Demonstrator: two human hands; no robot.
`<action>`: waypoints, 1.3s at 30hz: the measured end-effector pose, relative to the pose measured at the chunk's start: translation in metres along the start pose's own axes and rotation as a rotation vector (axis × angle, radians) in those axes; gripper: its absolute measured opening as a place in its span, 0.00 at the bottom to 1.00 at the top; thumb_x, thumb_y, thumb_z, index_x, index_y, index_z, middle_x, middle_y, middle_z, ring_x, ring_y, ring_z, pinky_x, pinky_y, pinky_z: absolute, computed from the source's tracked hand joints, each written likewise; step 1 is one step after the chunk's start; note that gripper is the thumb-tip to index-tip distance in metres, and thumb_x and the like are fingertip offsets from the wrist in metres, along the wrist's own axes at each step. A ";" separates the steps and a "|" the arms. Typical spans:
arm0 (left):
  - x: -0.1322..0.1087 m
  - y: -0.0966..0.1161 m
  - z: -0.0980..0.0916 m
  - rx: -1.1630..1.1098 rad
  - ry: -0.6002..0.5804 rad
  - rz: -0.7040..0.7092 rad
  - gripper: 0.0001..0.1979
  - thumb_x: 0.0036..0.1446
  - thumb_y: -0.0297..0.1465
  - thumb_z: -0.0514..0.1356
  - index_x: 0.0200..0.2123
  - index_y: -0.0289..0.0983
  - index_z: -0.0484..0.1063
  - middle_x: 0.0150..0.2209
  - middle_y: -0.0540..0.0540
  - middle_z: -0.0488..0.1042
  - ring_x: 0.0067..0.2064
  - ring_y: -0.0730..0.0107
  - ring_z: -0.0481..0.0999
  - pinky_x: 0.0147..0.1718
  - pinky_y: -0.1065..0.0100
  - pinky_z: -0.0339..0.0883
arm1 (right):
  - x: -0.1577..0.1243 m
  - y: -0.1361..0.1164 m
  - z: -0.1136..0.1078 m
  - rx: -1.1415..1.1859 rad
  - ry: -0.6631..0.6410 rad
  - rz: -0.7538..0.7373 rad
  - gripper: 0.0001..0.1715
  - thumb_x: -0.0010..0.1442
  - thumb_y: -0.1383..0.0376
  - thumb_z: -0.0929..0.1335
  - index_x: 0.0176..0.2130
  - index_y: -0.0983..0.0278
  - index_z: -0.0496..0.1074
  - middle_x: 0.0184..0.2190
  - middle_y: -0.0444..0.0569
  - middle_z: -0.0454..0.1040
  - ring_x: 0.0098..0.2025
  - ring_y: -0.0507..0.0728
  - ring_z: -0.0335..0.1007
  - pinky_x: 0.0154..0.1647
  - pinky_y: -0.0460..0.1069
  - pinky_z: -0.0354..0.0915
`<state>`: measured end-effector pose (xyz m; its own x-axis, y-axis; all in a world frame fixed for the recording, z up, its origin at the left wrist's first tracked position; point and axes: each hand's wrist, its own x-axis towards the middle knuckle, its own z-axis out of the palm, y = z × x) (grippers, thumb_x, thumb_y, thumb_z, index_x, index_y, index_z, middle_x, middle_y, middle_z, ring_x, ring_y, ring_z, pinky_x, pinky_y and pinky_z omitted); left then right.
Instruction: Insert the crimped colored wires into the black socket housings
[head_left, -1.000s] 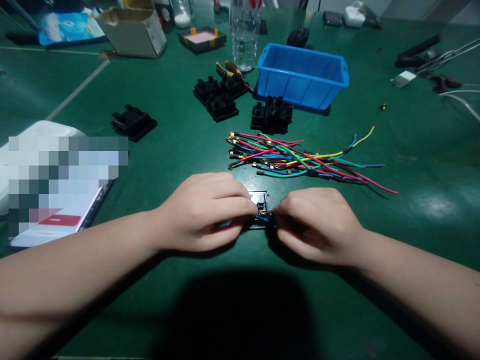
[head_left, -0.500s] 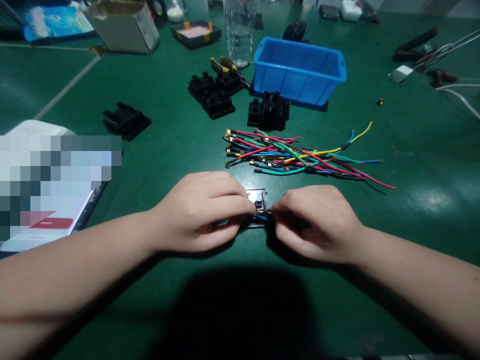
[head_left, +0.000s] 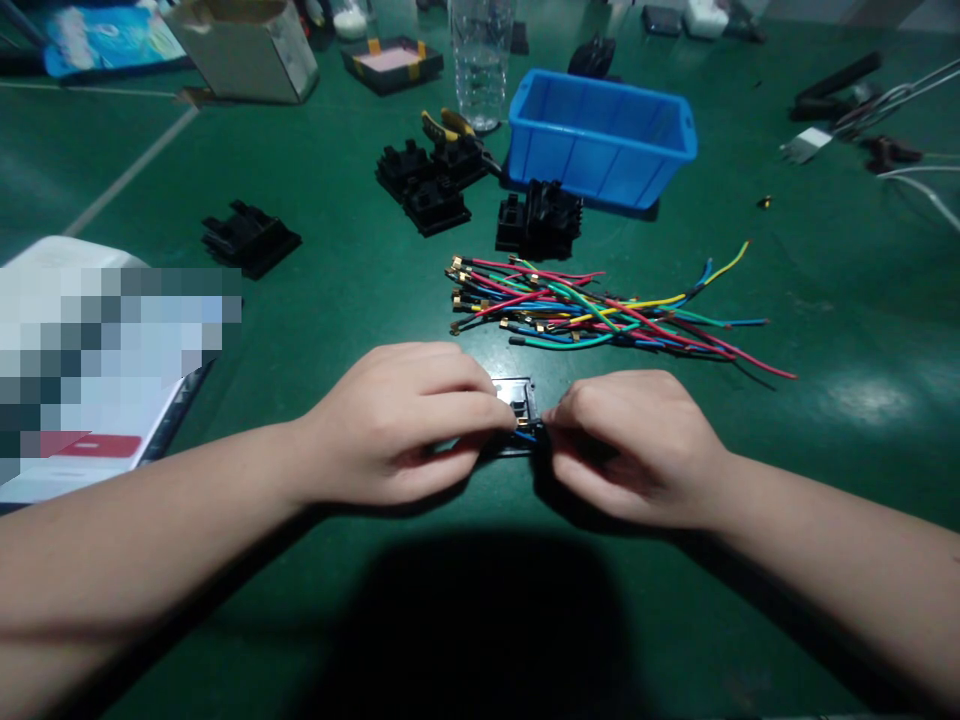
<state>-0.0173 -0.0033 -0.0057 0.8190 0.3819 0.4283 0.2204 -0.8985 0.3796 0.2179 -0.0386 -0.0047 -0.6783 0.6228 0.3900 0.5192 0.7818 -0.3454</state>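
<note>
A small black plastic part (head_left: pixel 517 388) with a shiny flat face lies on the green table between my hands. On it are a gold-coloured metal terminal (head_left: pixel 523 422) and a short stretch of blue wire (head_left: pixel 526 437). My left hand (head_left: pixel 424 425) is closed at the part's left side, its fingertips over the part and close to the terminal. From the right, my right hand (head_left: pixel 634 445) pinches thumb and forefinger together at the part's right edge; whatever is between those fingertips is hidden. Beyond my hands lies a bundle of coloured wires (head_left: pixel 600 310) with gold terminals.
Several black plastic parts (head_left: pixel 435 205) sit farther back, with yellow-handled pliers (head_left: pixel 450 125) among them. Behind the wires stands a blue bin (head_left: pixel 592 165) beside a clear bottle (head_left: pixel 480 80). A lit screen (head_left: pixel 150 400) is at left, a cardboard box (head_left: pixel 247 55) behind it, white cables (head_left: pixel 892 110) at right.
My left fingertips have shifted slightly to the right over the black part. The right hand stays nearly still, and the view has moved very little.
</note>
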 end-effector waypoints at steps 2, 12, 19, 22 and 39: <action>0.001 0.000 -0.001 0.001 -0.006 0.001 0.11 0.56 0.23 0.59 0.42 0.35 0.75 0.37 0.42 0.78 0.35 0.69 0.75 0.34 0.68 0.66 | 0.000 0.000 0.000 0.005 0.005 -0.008 0.05 0.57 0.71 0.64 0.30 0.63 0.65 0.21 0.43 0.68 0.22 0.52 0.60 0.24 0.48 0.55; -0.003 0.000 0.001 -0.016 0.007 -0.004 0.12 0.57 0.23 0.58 0.44 0.35 0.74 0.39 0.43 0.77 0.35 0.69 0.74 0.34 0.68 0.65 | 0.000 0.000 0.001 0.014 0.023 0.018 0.04 0.56 0.72 0.64 0.31 0.64 0.67 0.22 0.43 0.70 0.22 0.52 0.63 0.24 0.48 0.57; -0.003 -0.001 0.000 -0.010 0.005 -0.009 0.11 0.57 0.23 0.58 0.43 0.35 0.74 0.39 0.42 0.77 0.36 0.69 0.74 0.34 0.68 0.65 | 0.000 -0.001 0.001 0.033 0.032 0.020 0.05 0.57 0.72 0.64 0.31 0.64 0.67 0.22 0.44 0.71 0.23 0.52 0.64 0.24 0.48 0.58; -0.003 -0.001 0.001 -0.013 0.009 -0.007 0.12 0.57 0.24 0.58 0.44 0.36 0.74 0.39 0.43 0.77 0.36 0.69 0.74 0.34 0.68 0.65 | 0.000 -0.001 0.001 0.030 0.032 0.021 0.05 0.57 0.72 0.64 0.31 0.64 0.67 0.22 0.44 0.71 0.23 0.52 0.64 0.24 0.48 0.58; -0.004 -0.001 0.002 -0.002 0.005 -0.010 0.12 0.58 0.24 0.57 0.45 0.37 0.74 0.40 0.43 0.77 0.36 0.70 0.74 0.34 0.69 0.65 | 0.000 0.000 0.001 0.024 0.007 0.029 0.04 0.57 0.71 0.64 0.31 0.64 0.68 0.22 0.43 0.70 0.22 0.51 0.62 0.24 0.48 0.56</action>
<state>-0.0197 -0.0040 -0.0089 0.8142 0.3917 0.4285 0.2272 -0.8942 0.3857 0.2173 -0.0388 -0.0058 -0.6591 0.6458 0.3854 0.5263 0.7621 -0.3770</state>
